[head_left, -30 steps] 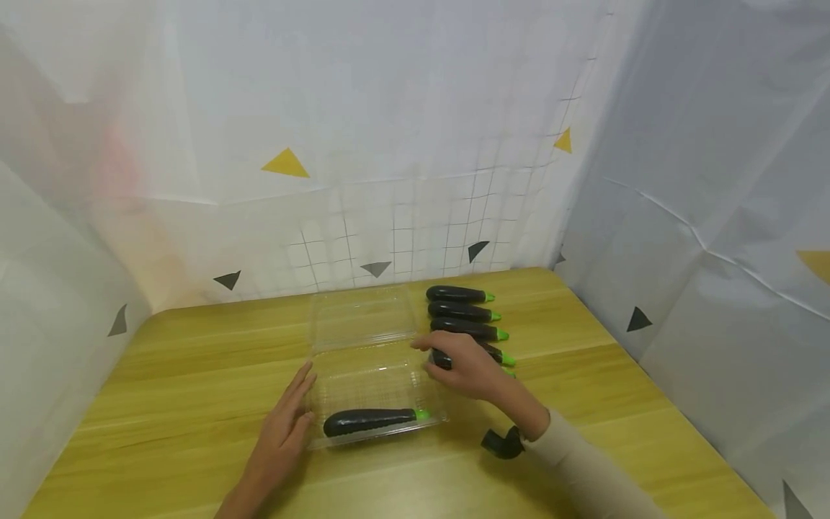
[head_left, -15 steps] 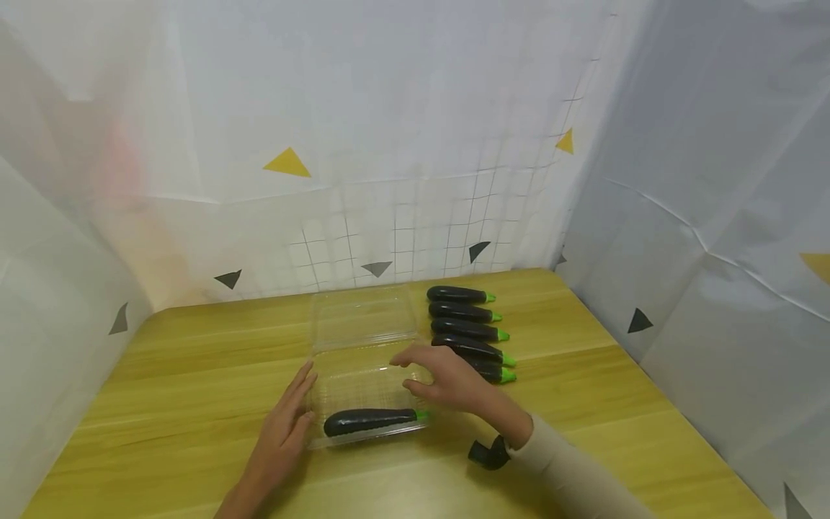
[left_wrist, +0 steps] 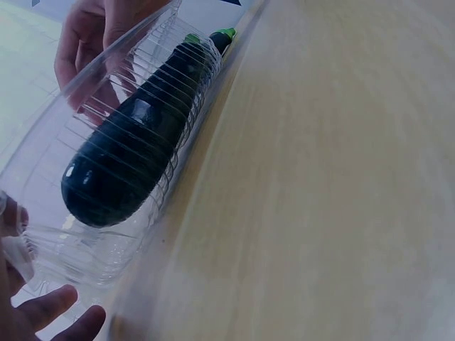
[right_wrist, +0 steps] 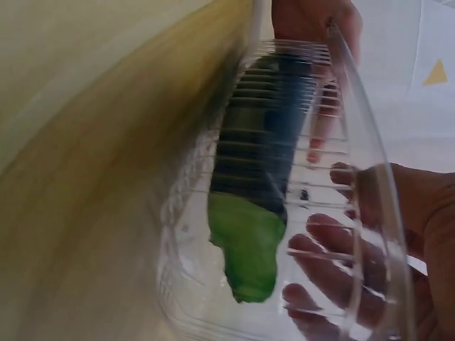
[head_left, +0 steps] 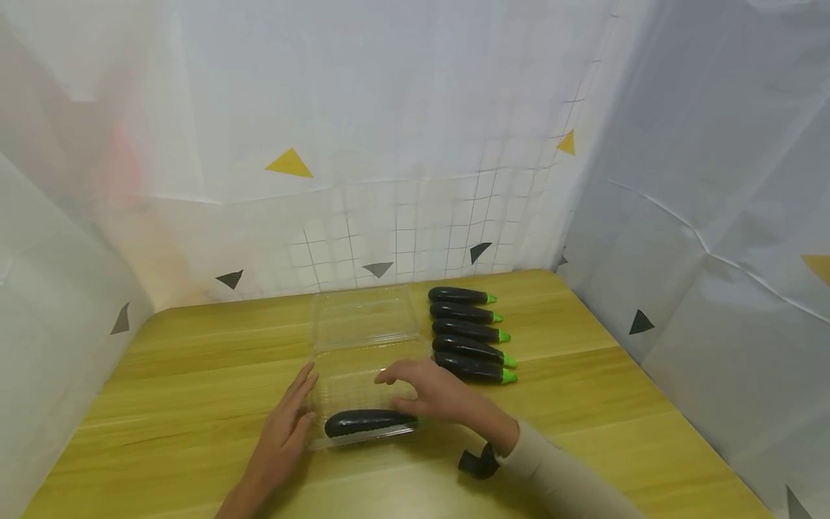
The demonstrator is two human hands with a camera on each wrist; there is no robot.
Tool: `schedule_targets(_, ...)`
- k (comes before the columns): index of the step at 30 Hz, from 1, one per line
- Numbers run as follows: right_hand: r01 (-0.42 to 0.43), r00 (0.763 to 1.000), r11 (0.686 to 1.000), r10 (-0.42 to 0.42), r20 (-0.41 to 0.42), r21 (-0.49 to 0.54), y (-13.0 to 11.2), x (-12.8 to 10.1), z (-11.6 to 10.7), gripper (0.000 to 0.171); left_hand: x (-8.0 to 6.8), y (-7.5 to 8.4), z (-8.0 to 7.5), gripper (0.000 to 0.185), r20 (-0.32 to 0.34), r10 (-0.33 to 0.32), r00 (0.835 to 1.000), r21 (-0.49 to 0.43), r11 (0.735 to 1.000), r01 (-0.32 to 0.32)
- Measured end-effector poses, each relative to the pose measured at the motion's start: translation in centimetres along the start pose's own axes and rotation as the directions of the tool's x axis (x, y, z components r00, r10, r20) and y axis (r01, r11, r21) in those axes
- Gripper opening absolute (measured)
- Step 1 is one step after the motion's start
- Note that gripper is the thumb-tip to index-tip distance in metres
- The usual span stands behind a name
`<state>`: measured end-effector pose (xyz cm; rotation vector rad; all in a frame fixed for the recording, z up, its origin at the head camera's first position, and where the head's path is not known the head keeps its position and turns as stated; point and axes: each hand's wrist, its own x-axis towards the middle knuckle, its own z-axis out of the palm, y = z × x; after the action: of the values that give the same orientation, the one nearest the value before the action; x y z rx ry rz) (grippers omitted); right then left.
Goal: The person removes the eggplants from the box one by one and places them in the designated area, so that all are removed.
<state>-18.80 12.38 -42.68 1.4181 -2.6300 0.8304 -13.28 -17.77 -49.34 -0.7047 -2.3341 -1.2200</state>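
A clear plastic clamshell box (head_left: 337, 393) lies open on the wooden table, its lid (head_left: 363, 317) folded back. One dark eggplant (head_left: 363, 423) lies along the front of the base. My left hand (head_left: 288, 422) rests flat against the box's left side, fingers straight. My right hand (head_left: 428, 393) hovers over the right end of the base with its fingers spread, hiding the eggplant's green stem. In the right wrist view the stem (right_wrist: 249, 245) lies beside my fingers (right_wrist: 330, 273), which hold nothing. The left wrist view shows the eggplant (left_wrist: 135, 153) through the ribbed wall.
Several more eggplants (head_left: 468, 335) lie in a neat row to the right of the box, green stems pointing right. White curtain walls (head_left: 389, 144) close in the table (head_left: 616, 404) at the back and on both sides. A black wrist camera mount (head_left: 478, 463) sits under my right sleeve.
My right hand has moved left, from the row of eggplants to over the box's base, carrying nothing. The left hand and the boxed eggplant have stayed put.
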Motion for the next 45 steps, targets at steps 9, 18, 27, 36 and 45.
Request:
schedule_targets(9,-0.002,0.999,1.0,0.001,0.043,0.013,0.4,0.3,0.7,0.044,0.0,-0.1,0.0,0.063,0.006,-0.005,1.0,0.0,1.0,0.005)
schedule_targets(18,-0.004,0.996,0.999,0.0,0.093,0.048,0.8,0.5,1.1,0.043,0.1,0.2,0.0,0.062,-0.001,0.005,1.0,-0.002,1.0,-0.005)
schedule_targets(27,0.016,0.987,1.0,-0.018,0.159,0.014,0.9,0.7,1.1,0.041,0.1,0.3,0.0,0.062,0.0,0.002,1.0,0.006,1.0,-0.002)
schedule_targets(36,0.013,0.984,0.999,-0.007,0.178,-0.034,0.7,0.7,1.0,0.035,0.0,0.2,0.0,0.064,-0.011,0.011,1.0,0.015,1.0,-0.011)
schedule_targets(45,-0.005,0.982,0.998,0.017,0.19,-0.061,0.7,0.6,1.1,0.036,0.0,0.3,0.0,0.063,-0.011,0.004,1.0,0.014,1.0,-0.004)
